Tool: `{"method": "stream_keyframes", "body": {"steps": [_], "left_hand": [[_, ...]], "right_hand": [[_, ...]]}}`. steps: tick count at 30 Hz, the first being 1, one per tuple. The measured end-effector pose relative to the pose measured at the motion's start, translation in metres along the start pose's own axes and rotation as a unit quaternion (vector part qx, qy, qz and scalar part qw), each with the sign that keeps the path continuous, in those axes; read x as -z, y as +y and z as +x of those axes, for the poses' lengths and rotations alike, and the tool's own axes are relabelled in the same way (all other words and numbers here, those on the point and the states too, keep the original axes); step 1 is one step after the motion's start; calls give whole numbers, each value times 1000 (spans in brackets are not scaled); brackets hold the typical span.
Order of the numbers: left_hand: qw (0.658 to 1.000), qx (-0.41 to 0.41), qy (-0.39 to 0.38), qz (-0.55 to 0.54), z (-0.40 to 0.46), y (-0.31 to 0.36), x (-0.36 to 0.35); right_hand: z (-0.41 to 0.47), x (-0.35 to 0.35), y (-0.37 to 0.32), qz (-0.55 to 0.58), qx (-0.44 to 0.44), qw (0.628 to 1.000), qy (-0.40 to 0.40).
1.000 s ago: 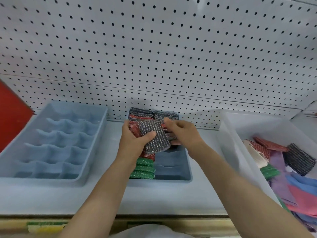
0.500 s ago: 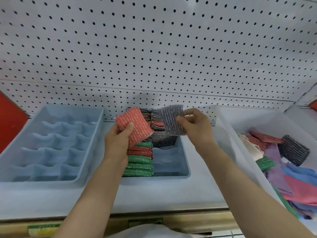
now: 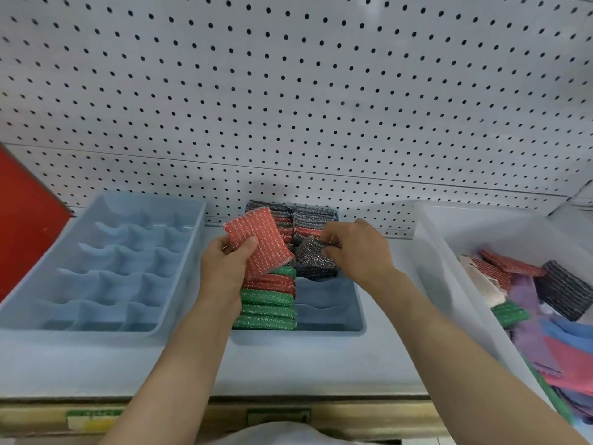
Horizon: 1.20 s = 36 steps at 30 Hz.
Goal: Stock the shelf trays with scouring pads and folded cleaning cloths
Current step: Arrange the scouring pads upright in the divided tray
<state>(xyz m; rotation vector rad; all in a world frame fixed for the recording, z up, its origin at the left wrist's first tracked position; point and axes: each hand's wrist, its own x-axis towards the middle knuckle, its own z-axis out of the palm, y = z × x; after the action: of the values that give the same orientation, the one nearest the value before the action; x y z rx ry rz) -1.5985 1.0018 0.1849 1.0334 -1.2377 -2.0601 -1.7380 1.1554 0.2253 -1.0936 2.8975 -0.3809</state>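
My left hand (image 3: 226,268) grips a red scouring pad (image 3: 258,244) and holds it tilted above the middle blue tray (image 3: 333,319). My right hand (image 3: 356,252) pinches a grey scouring pad (image 3: 313,260) and has it down among the grey pads in the tray's right column. The left column holds upright green pads (image 3: 266,308) and red pads (image 3: 272,282); dark grey ones (image 3: 313,213) fill the back. The front of the right column shows bare blue slots.
A blue divided tray (image 3: 106,268) with bare compartments sits to the left. At the right a white bin (image 3: 449,284) holds loose pads and coloured cloths (image 3: 564,348). A pegboard wall (image 3: 288,91) rises behind. A red panel (image 3: 22,226) stands far left.
My right hand has come down from above the tray and brought the grey pad into the right column. My left hand still holds the red pad in about the same place.
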Motion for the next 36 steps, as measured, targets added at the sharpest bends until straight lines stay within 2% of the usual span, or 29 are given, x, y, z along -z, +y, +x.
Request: {"method": "stream_keyframes", "body": {"steps": [4,8,13,18,22,24,26,27,28,30,31,32,33,34,35,36], "left_hand": [[1000,9,-5,17,1,-2,0],[1000,7,-3,25,2,-3,0],[999,9,-2,32,2,-3,0],[999,11,1,40,0,-2,-1],[998,16,-11,55,-4,2,-2],[998,12,-21,63,-8,4,-4],[996,1,-39,77,-12,6,-9],[995,-4,-51,84,-15,6,-13],[994,-11,-65,87,-18,5,-16],[990,-37,-89,99,-23,3,-22],[983,-72,-94,137,-24,2,-23],[964,-127,-96,213,-23,0,-22],[925,-184,-91,320,-20,-4,-20],[869,-232,-86,427,-17,-9,-17],[817,-258,-87,509,-13,-15,-14],[778,-256,-92,566,-11,-21,-12]], "right_hand": [[12,-14,-2,1,0,1000,-28],[15,-32,-3,-36,56,996,-58],[16,-37,1,-41,62,996,-56],[17,-47,3,-34,14,999,39],[15,-53,4,-49,28,998,17],[15,-44,5,11,19,999,47],[8,-28,-5,158,-20,983,88],[4,-20,-12,255,-47,964,59],[0,-13,-19,351,-66,934,-6],[-7,-10,-23,468,-78,872,-120],[-10,-9,-20,490,-78,860,-118],[-11,-6,-15,488,-80,865,-81],[-11,-2,-8,455,-80,886,-22],[-11,0,1,400,-78,913,33],[-12,4,8,342,-68,935,65],[-12,7,14,291,-51,952,73]]}}
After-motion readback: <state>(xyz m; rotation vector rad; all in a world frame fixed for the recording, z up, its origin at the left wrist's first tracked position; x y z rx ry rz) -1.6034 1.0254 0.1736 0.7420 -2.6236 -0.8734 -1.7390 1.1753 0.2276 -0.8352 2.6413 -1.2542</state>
